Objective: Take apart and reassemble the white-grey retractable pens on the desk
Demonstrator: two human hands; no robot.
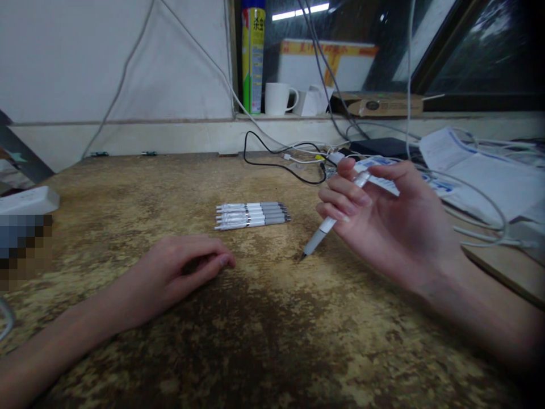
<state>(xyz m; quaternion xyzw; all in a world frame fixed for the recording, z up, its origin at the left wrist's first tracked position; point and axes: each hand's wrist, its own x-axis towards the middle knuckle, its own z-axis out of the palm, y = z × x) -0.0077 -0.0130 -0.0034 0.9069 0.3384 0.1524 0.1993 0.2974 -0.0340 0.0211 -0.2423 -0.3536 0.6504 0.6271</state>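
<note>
My right hand (374, 210) is raised above the table's right half, its fingers wrapped around a white and grey ballpoint pen (317, 241). The pen slants, dark tip pointing down and left, and its upper end lies between thumb and fingers. A row of several matching pens (253, 216) lies side by side on the worn wooden table (255, 329), grey grips to the right. My left hand (183, 267) rests on the wood in front of that row, thumb and forefinger closed together, with nothing visible in it. Its other fingers are mostly hidden.
Black and white cables (281, 165) tangle at the back, beside papers (485, 176) on the right. On the sill stand a spray can (253, 62), a white mug (279, 99) and a flat cardboard box (383, 106). A white power strip (32, 199) sits at the left edge.
</note>
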